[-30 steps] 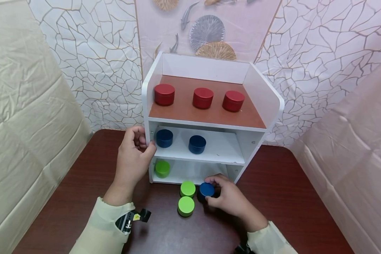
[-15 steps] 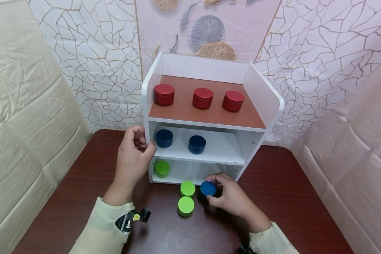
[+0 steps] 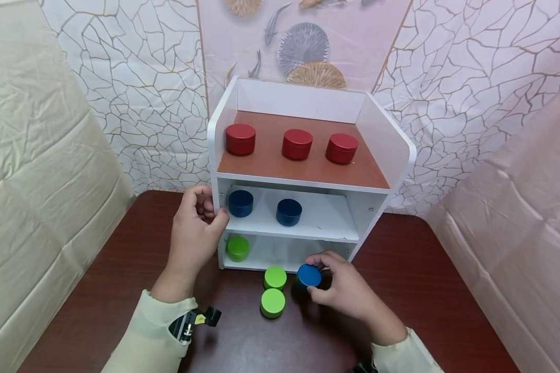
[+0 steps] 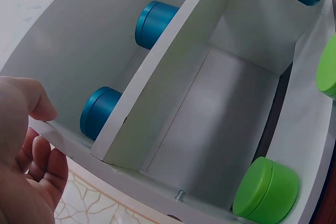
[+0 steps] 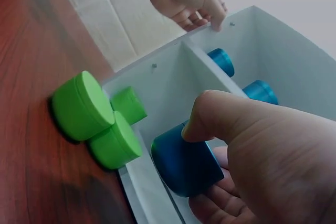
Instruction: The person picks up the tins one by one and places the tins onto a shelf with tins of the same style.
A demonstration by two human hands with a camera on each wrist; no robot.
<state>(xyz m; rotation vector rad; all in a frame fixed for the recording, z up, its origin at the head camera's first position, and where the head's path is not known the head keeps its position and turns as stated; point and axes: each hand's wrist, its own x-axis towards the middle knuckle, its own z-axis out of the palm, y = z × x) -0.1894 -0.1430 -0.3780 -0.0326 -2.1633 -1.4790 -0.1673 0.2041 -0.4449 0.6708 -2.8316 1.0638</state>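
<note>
My right hand [image 3: 347, 290] pinches a round blue tin [image 3: 309, 275] between thumb and fingers, in front of the white shelf unit's bottom tier. The right wrist view shows this tin [image 5: 184, 161] tilted, seemingly off the table. My left hand [image 3: 193, 230] grips the left side panel of the shelf unit [image 3: 215, 155], thumb at its front edge. Two blue tins, a left one [image 3: 240, 203] and a middle one [image 3: 289, 212], sit on the middle tier. A green tin [image 3: 238, 248] stands at the bottom tier's left. Two more green tins, one behind [image 3: 275, 278] and one nearer [image 3: 273, 303], stand on the table.
Three red tins, left [image 3: 240, 139], middle [image 3: 297, 144] and right [image 3: 341, 148], stand in a row on the brown top tier. The dark wooden table [image 3: 429, 311] carries the unit. Patterned cloth [image 3: 144, 77] hangs behind and pale cloth [image 3: 37, 181] at the sides.
My right hand has moved slightly right and toward the unit with the blue tin, widening the gap to the green tins. The left hand keeps its grip on the panel.
</note>
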